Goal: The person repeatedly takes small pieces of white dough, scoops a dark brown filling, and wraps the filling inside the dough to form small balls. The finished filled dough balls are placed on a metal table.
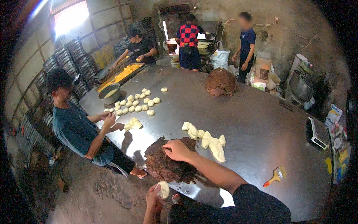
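Note:
My left hand (pixel 153 197) holds a flattened round of pale dough (pixel 163 190) at the near edge of the metal worktable (pixel 246 126). With bent fingers, my right hand (pixel 177 150) touches the top of a dark brown mound of filling (pixel 167 165); whether it grips any is hidden. Several torn pieces of pale dough (pixel 215 145) lie in a row just beyond my right forearm. Farther left on the table are many small dough balls (pixel 135 103) and a larger lump of dough (pixel 133 124).
A flat paintbrush (pixel 277 176) lies at the right. A second brown mound (pixel 221 81) sits at the far side. A metal bowl (pixel 110 95) stands near a tray of yellow pieces (pixel 123 74). A co-worker (pixel 75 120) stands at the left; several people work behind the table.

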Demonstrator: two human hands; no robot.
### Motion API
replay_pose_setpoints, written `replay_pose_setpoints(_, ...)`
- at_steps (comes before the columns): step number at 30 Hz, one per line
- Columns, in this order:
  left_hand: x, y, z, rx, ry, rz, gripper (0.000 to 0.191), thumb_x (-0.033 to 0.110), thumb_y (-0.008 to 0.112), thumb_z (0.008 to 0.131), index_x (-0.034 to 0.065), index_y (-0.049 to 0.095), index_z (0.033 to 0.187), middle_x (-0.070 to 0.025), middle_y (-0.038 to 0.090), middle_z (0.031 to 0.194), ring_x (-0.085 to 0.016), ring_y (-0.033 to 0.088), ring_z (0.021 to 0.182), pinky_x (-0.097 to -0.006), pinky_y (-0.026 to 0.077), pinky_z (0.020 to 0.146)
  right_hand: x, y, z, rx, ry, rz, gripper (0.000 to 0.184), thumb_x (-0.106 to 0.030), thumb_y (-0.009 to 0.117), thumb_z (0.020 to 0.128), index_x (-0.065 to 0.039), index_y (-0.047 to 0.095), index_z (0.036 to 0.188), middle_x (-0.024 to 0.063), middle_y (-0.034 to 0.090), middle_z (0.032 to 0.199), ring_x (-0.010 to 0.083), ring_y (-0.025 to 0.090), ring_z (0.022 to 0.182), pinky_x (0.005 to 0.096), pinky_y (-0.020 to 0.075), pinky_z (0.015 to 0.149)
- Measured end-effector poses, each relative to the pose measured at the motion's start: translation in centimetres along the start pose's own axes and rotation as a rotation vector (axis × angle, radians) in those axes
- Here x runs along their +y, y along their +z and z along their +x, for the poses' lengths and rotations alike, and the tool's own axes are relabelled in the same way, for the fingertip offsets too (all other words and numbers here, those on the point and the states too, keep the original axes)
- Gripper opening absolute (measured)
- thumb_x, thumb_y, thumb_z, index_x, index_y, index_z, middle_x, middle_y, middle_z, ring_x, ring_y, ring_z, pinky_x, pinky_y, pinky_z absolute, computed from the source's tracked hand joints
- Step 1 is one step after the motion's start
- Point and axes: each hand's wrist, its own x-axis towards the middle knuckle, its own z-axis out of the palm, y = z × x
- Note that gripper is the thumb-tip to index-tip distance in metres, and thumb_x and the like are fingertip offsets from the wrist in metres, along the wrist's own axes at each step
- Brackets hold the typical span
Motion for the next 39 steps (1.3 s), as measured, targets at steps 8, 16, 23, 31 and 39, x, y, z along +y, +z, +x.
replay_pose_setpoints(8,2.5,13.9,-0.7,-0.235,0.072,-0.093,0.032,0.015,0.057,0.098,-0.0031,0.056,0.124,-0.0118,0.064,0.117,-0.022,0.066,0.098,-0.0356,0.057,0.080,-2.5,-6.2,-13.2,0.280,-0.146,-0.115,0.042,-0.002,0.060,0.073,-0.004,0.066,0.114,0.0176,0.059,0.119,0.0365,0.056,0.114,0.0370,0.0499,0.091)
replay_pose_setpoints(16,-0.8,19.9,-2.9,-0.644,-0.049,0.065,0.028,0.006,0.054,0.095,-0.0037,0.058,0.122,-0.0143,0.062,0.118,-0.025,0.061,0.107,-0.0421,0.052,0.093,-3.9,-12.9,-19.2,0.258,0.442,0.356,0.032,-0.021,0.074,0.075,-0.005,0.065,0.101,0.0129,0.063,0.093,0.0224,0.064,0.086,0.0396,0.0499,0.076)
replay_pose_setpoints(23,-1.0,23.1,-4.3,-0.506,0.110,0.007,0.036,0.015,0.049,0.101,-0.0021,0.051,0.133,-0.0149,0.059,0.124,-0.024,0.058,0.112,-0.0408,0.047,0.097,-6.6,-13.9,-20.8,0.595,0.060,0.052,0.030,-0.014,0.076,0.075,-0.005,0.063,0.101,0.0104,0.064,0.089,0.0268,0.065,0.077,0.0361,0.0519,0.067)
replay_pose_setpoints(31,0.4,26.4,-7.8,-0.615,0.476,0.595,0.043,0.014,0.049,0.102,-0.0051,0.043,0.141,-0.0143,0.060,0.126,-0.020,0.063,0.105,-0.0328,0.052,0.089,-6.3,-15.9,-20.6,0.688,-0.027,-0.222,0.025,0.001,0.072,0.068,-0.006,0.065,0.090,0.0102,0.061,0.084,0.0263,0.060,0.076,0.0332,0.0488,0.068)
replay_pose_setpoints(39,-0.8,27.2,-8.7,-0.374,0.212,0.300,0.030,0.021,0.061,0.098,-0.0059,0.068,0.109,-0.0064,0.070,0.091,-0.011,0.065,0.086,-0.0236,0.053,0.075,-7.6,-16.5,-21.5,0.706,0.113,-0.074,0.027,0.000,0.072,0.066,-0.011,0.065,0.090,0.0073,0.062,0.083,0.0251,0.061,0.071,0.0329,0.0490,0.061)
